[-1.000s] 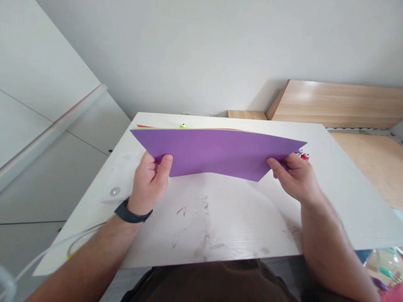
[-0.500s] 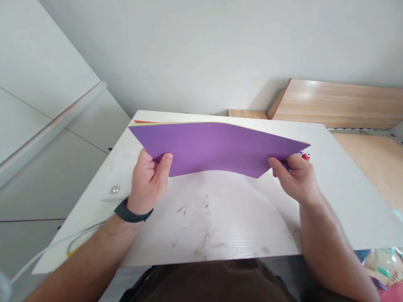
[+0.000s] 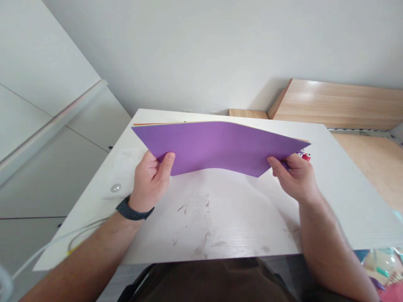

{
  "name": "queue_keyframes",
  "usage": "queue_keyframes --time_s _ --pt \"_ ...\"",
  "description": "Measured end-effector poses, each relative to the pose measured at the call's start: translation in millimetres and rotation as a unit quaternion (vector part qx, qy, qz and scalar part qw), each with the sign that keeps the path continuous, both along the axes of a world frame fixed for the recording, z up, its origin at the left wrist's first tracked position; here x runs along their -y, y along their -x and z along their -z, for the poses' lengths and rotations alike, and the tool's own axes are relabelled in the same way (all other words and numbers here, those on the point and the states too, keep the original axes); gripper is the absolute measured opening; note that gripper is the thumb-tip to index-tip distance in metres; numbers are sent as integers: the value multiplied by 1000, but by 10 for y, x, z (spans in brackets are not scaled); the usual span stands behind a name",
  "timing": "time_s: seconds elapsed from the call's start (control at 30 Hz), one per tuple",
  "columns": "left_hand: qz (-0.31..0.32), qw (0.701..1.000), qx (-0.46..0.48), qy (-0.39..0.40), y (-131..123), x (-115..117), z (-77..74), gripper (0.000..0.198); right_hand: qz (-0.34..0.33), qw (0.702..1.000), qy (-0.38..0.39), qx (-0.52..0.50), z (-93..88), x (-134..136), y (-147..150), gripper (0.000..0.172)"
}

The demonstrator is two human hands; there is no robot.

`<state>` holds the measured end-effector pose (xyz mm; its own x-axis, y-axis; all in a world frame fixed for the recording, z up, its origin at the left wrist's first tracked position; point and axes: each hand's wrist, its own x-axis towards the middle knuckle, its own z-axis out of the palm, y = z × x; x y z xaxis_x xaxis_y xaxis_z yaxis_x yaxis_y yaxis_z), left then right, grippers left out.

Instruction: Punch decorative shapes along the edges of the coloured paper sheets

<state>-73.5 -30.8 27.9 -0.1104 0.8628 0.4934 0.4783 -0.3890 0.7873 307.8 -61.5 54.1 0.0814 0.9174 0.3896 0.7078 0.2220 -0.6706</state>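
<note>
Left hand (image 3: pixel 151 180) first: it is pinching the lower left edge of a purple paper sheet (image 3: pixel 217 144), thumb on the near face and fingers curled behind. The right hand (image 3: pixel 296 176) clamps the lower right corner the same way, thumb on top. So 2 hands are on 1 sheet, held up just above the white table (image 3: pixel 220 226), tilted toward the camera.

The sheet is plain matte purple, with no print. It is bowed rather than flat: the top edge peaks near the middle and the bottom edge arches up off the table between the hands.

Against 0.5 s ago, the left hand has slid a touch inward and lower, and the bow looks slightly sharper at the top. Against 1.0 s ago, the sheet covers the small green toy that showed then.

Both wrists are bent up and the forearms angle in from the lower corners. A dark wristband (image 3: pixel 134 212) sits on the left wrist.

Behind the sheet's top edge, thin edges of other coloured sheets (image 3: pixel 151 123) peek out. A red googly-eyed toy (image 3: pixel 304 156) sits just beyond the right fingers. A small silver disc (image 3: pixel 116 187) lies left of the left hand, and a white cable (image 3: pixel 63 241) loops by the table's near left edge.
</note>
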Motion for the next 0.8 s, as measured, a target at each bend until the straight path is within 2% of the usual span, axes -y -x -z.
queue_keyframes --time_s 0.43,0.63,0.8 --pt "-9 1000 -10 11 -13 14 -26 35 40 999 -15 20 -12 26 52 39" --pt "0 1000 -2 27 -17 12 0 33 13 1000 5 14 -13 -1 71 35" --pt "5 1000 4 5 -23 24 2 33 18 1000 0 -1 3 -4 66 36"
